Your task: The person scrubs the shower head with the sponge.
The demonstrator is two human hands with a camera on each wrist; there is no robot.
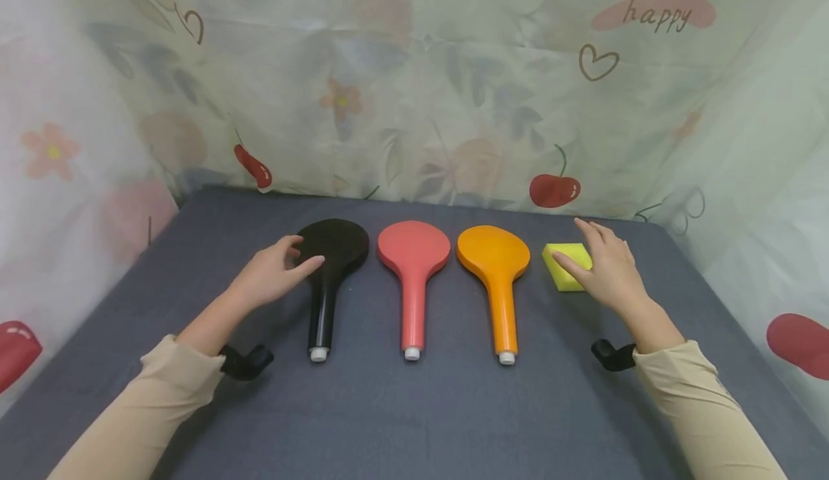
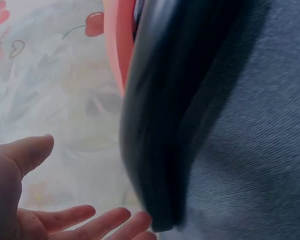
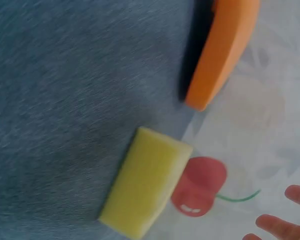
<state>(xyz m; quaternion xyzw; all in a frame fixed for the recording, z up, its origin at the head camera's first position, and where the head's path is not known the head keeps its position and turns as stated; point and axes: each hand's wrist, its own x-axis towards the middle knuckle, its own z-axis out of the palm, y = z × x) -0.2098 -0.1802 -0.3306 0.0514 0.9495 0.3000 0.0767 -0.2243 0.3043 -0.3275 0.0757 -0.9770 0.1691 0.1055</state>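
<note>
Three handheld shower heads lie in a row on the table, round flat heads pointing away and white-tipped handles toward me. They are a black shower head (image 1: 333,246), a pink shower head (image 1: 414,246) and an orange shower head (image 1: 494,250). Beside the black one's head hovers my left hand (image 1: 275,271), fingers spread and holding nothing. A yellow sponge (image 1: 562,271) lies to the right of the row. My right hand (image 1: 609,268) is over its right side, thumb in front, holding nothing. In the right wrist view the whole sponge (image 3: 146,182) appears near the orange shower head (image 3: 222,55).
Dark grey cloth covers the table (image 1: 414,422). A patterned curtain (image 1: 421,120) stands along its back edge and both sides. Black wrist mounts (image 1: 248,362) stick out inward from each sleeve, low over the table.
</note>
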